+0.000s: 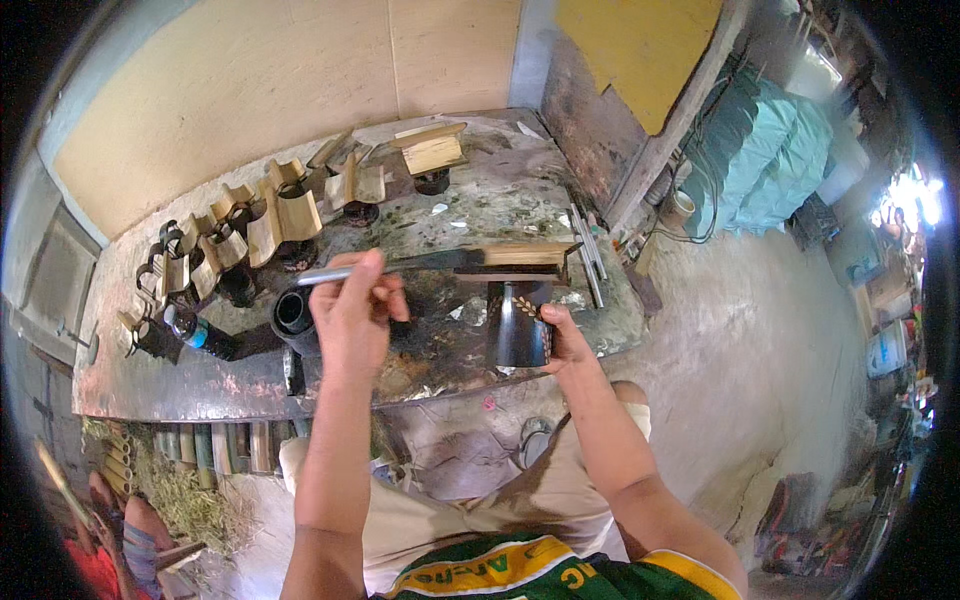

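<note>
With our left hand (352,312) we grasp a silver-handled tool (425,263), whose dark end points to the wooden piece (522,257) atop the black cup (515,330), which our right hand (570,342) grips at its right side, over the desk (490,195).

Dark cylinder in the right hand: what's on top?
A pale wooden piece spans the top of the dark cylinder. It hides the upper end, so the inside can't be seen; the right hand covers part of the cylinder's right side.
</note>
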`<state>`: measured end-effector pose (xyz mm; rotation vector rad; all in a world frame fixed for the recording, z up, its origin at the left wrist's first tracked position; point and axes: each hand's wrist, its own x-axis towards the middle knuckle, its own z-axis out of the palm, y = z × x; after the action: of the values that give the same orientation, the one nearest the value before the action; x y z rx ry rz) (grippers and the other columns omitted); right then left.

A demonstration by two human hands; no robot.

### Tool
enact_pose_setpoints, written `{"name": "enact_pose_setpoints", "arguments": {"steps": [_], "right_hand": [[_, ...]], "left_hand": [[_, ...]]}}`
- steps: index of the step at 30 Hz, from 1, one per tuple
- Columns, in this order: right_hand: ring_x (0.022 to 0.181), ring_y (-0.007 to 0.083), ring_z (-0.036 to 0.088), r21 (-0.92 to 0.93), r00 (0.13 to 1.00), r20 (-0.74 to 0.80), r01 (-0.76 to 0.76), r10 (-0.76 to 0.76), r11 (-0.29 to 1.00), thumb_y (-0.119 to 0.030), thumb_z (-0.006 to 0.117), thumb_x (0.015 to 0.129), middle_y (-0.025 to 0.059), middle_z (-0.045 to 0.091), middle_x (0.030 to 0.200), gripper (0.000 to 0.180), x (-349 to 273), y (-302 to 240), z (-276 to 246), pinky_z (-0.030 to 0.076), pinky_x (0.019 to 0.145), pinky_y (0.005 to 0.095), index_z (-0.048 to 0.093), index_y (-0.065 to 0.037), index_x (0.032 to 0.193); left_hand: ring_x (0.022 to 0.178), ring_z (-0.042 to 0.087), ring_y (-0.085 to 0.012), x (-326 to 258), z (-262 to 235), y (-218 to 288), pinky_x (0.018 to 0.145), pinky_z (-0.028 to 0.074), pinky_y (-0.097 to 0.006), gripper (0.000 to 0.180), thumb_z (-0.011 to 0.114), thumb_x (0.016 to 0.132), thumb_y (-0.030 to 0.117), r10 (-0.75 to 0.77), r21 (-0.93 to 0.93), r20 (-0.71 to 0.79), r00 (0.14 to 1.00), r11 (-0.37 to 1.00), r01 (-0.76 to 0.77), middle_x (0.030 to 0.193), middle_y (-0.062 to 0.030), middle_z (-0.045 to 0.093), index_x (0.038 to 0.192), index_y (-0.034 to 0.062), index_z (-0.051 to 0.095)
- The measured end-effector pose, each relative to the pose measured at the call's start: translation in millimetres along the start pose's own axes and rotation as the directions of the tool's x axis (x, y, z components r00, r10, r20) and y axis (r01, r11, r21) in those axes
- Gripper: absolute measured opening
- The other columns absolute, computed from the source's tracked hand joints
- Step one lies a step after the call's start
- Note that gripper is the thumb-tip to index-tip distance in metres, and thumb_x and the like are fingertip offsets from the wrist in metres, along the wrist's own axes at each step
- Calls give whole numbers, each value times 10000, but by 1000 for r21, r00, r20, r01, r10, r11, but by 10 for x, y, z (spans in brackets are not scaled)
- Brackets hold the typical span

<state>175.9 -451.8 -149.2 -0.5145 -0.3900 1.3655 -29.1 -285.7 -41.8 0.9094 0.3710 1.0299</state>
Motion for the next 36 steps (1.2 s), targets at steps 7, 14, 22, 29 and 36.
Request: {"name": "enact_pose_setpoints", "arguments": {"steps": [7, 14, 22, 29, 36], "right_hand": [[1013, 310, 674, -10, 1000, -7, -17, 17, 1000, -296, 718, 780, 176, 655, 1155, 615, 29, 25, 83, 572, 874, 481, 544, 23, 1276], [930, 293, 703, 1, 994, -89, 57, -57, 998, -318, 740, 751, 170, 687, 1096, 571, -38, -51, 20, 579, 858, 478, 617, 30, 1186], [951, 286, 692, -20, 991, -95, 88, -89, 996, -321, 766, 753, 152, 685, 1086, 599, 14, -75, 37, 569, 877, 478, 590, 9, 1221], [986, 268, 670, 80, 987, -161, 28, -15, 996, -351, 747, 786, 114, 680, 1084, 509, 75, 71, 50, 544, 908, 477, 610, -57, 1178], [1077, 335, 627, 162, 981, -184, -30, 60, 986, -518, 670, 727, 163, 628, 1219, 743, 155, 156, 88, 519, 944, 443, 556, -48, 1291]], "left_hand": [[483, 555, -201, -59, 339, -210, 410, 440, -320, 132, 674, 904, 142, -66, 23, 120, 991, 998, 64, 646, -84, 574, 899, 29, 605], [479, 552, -168, 12, -168, -30, 440, 456, -305, 182, 708, 885, 168, -5, 31, -101, 995, 999, 8, 688, -113, 631, 898, 10, 618], [481, 570, -175, 22, -263, 34, 424, 464, -307, 141, 676, 910, 152, 44, -82, -74, 996, 995, -50, 681, -103, 635, 885, 23, 624], [492, 553, -175, -63, -59, -147, 430, 449, -314, 142, 671, 912, 178, -109, -158, -90, 990, 983, 93, 690, -90, 622, 928, 55, 601], [506, 598, -179, -64, 248, -393, 433, 500, -316, 135, 686, 907, 171, -179, -255, -1, 984, 951, 172, 716, -117, 662, 922, 53, 622]]}}
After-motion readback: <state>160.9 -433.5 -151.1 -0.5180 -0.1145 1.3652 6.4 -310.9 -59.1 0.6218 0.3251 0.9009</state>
